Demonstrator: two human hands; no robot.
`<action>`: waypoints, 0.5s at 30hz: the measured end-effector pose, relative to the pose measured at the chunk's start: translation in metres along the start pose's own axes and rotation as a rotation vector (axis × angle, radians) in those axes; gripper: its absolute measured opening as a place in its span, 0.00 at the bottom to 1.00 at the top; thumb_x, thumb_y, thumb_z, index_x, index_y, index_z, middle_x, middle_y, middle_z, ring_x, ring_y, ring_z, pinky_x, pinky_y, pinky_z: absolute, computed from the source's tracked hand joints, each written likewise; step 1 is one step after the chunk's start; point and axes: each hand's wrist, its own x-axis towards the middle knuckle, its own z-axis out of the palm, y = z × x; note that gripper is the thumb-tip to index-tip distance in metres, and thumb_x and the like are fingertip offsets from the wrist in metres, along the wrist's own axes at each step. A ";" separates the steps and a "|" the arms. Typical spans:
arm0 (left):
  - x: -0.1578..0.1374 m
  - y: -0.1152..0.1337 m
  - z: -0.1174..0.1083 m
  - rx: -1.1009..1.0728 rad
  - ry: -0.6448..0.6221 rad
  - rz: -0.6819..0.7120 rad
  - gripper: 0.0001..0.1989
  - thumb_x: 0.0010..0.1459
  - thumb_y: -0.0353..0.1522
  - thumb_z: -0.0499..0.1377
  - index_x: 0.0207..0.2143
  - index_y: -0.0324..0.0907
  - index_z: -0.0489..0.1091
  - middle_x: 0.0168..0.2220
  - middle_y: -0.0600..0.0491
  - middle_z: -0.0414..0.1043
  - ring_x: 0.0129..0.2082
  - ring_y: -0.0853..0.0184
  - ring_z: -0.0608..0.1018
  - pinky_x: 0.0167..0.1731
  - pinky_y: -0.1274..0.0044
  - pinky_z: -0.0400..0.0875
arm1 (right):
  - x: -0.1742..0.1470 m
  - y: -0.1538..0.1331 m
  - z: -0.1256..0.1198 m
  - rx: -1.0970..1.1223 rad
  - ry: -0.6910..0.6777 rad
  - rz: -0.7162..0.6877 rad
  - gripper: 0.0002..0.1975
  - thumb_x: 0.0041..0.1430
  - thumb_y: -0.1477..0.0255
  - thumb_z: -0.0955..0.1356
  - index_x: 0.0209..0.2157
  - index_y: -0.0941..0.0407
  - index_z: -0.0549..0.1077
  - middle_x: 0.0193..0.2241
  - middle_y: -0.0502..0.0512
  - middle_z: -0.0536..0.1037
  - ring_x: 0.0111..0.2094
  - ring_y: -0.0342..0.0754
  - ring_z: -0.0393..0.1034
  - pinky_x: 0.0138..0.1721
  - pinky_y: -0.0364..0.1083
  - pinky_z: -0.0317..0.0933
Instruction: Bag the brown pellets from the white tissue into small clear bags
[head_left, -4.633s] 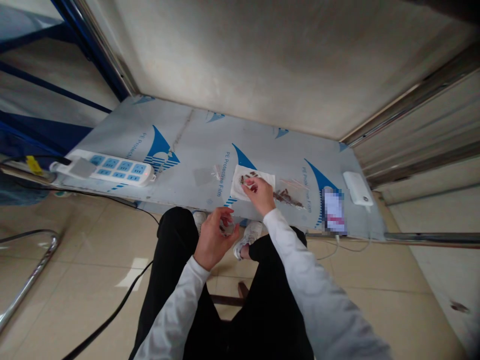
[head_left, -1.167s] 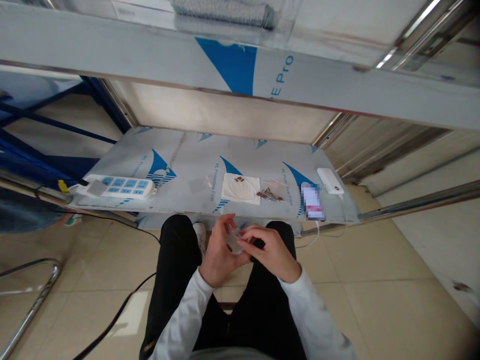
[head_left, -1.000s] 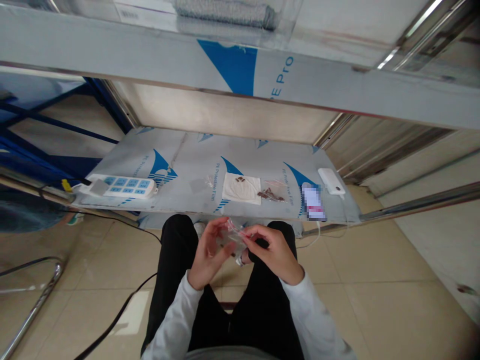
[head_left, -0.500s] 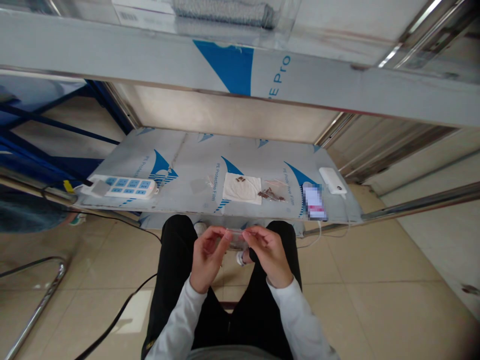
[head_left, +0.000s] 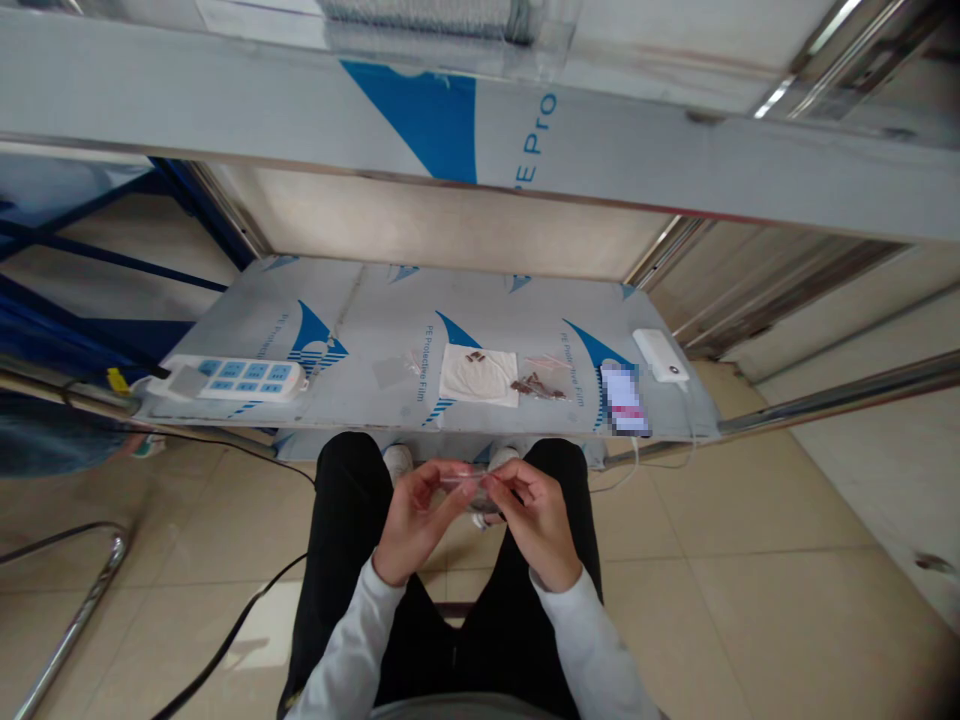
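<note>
Over my lap, my left hand [head_left: 418, 522] and my right hand [head_left: 537, 518] pinch the top edge of a small clear plastic bag [head_left: 474, 498] between thumbs and fingers. Their fingertips almost meet on its rim. The bag hangs below them, and its contents, if any, are too faint to make out. Beyond my hands, a white cloth [head_left: 478, 385] lies on the shelf, with several small brown pieces [head_left: 475, 356] on it. Just right of the cloth, touching its edge, is a clear bag with dark brown pieces [head_left: 541, 387].
On the film-covered shelf [head_left: 375, 310] a white power strip [head_left: 244, 379] lies left; a phone [head_left: 624, 395] and a white power bank [head_left: 660, 355] with cables lie right. An upper shelf [head_left: 262, 110] crosses above. A chair's metal leg [head_left: 82, 610] stands at left.
My hands have drawn closer together along the bag's top edge, the left moving right. The whole view has shifted slightly.
</note>
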 end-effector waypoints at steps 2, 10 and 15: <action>0.001 0.000 0.000 0.026 -0.044 -0.017 0.10 0.53 0.36 0.63 0.33 0.37 0.75 0.32 0.48 0.78 0.32 0.67 0.78 0.35 0.78 0.72 | -0.002 0.000 -0.001 -0.019 -0.007 -0.007 0.09 0.55 0.65 0.70 0.27 0.56 0.74 0.25 0.51 0.75 0.29 0.44 0.69 0.32 0.42 0.65; -0.003 -0.003 0.010 0.165 -0.013 0.042 0.06 0.53 0.33 0.63 0.32 0.38 0.75 0.30 0.51 0.77 0.31 0.69 0.77 0.34 0.80 0.70 | -0.008 0.010 -0.001 0.154 -0.008 0.000 0.06 0.57 0.68 0.70 0.30 0.56 0.73 0.28 0.51 0.75 0.31 0.43 0.69 0.34 0.41 0.62; -0.002 -0.010 0.009 -0.004 0.023 -0.017 0.08 0.54 0.35 0.62 0.32 0.38 0.74 0.30 0.50 0.77 0.30 0.69 0.76 0.33 0.80 0.71 | -0.006 0.016 -0.005 0.214 0.050 0.048 0.07 0.56 0.67 0.70 0.31 0.56 0.73 0.27 0.50 0.75 0.30 0.42 0.69 0.34 0.41 0.62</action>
